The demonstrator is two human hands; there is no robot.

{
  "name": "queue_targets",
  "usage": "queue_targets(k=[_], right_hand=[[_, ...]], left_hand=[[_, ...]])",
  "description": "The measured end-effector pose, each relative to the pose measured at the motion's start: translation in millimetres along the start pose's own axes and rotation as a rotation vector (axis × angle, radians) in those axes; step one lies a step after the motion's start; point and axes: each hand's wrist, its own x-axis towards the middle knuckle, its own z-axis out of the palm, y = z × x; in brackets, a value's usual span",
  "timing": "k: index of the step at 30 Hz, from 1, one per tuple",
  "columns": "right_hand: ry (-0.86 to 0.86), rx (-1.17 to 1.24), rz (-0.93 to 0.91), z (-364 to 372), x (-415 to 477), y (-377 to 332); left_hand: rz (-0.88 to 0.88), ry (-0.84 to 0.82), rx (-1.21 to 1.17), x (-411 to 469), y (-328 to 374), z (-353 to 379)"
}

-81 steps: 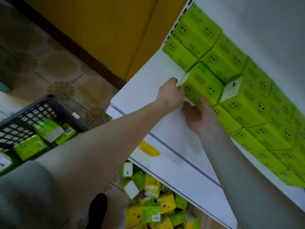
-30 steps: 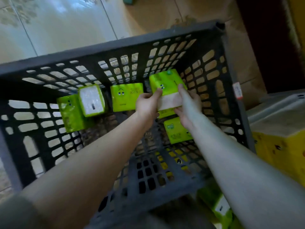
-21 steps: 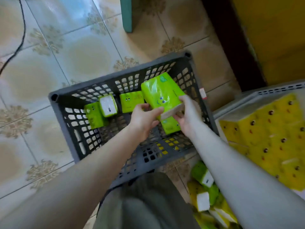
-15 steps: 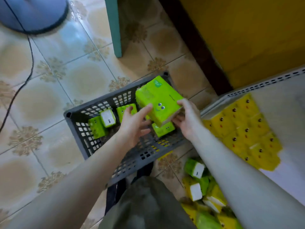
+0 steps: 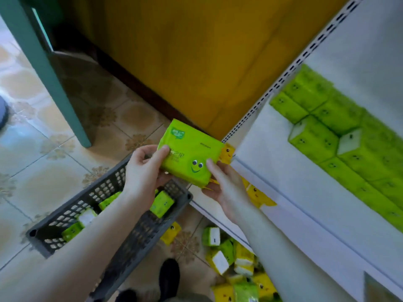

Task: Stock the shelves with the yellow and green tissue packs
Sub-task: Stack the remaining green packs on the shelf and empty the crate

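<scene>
Pinching the green tissue pack (image 5: 190,154) between left hand (image 5: 141,174) and right hand (image 5: 227,192), curling fingers round opposite edges, holding it above the basket's (image 5: 139,238) far corner, beside the shelf's (image 5: 272,155) front edge.

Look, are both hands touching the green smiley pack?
Touching. The head view shows the left hand gripping the green smiley pack at one edge, thumb on its front, and the right hand gripping the opposite edge.

forearms extended; left hand (image 5: 142,171) and right hand (image 5: 226,192) grip green tissue pack (image 5: 192,149) at opposite edges, thumbs atop
</scene>
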Motion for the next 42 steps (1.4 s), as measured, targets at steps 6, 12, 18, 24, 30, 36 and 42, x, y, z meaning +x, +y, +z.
queue_targets(k=[6,12,18,24,30,36,42], right_hand=[[0.100,0.115,-0.065,-38,-4,-28],[0.288,0.130,-0.194,-113,12,-61],[0.394,0.058,-0.122,-185,29,-78],[0.506,0.429,-0.070,-221,53,-89],[0.580,0.659,-0.056,-223,71,-98],[0.608,0.844,-0.046,-221,77,-105],[0.604,0.737,-0.005,-210,81,-93]], left_hand=[[0.046,-0.040,0.046,2,8,61],[0.094,-0.238,0.118,12,-1,166],[0.152,-0.390,0.284,22,-18,256],[0.227,-0.459,0.536,37,-47,306],[0.383,-0.533,0.727,55,-64,317],[0.404,-0.559,0.788,60,-70,323],[0.328,-0.549,0.752,52,-64,309]])
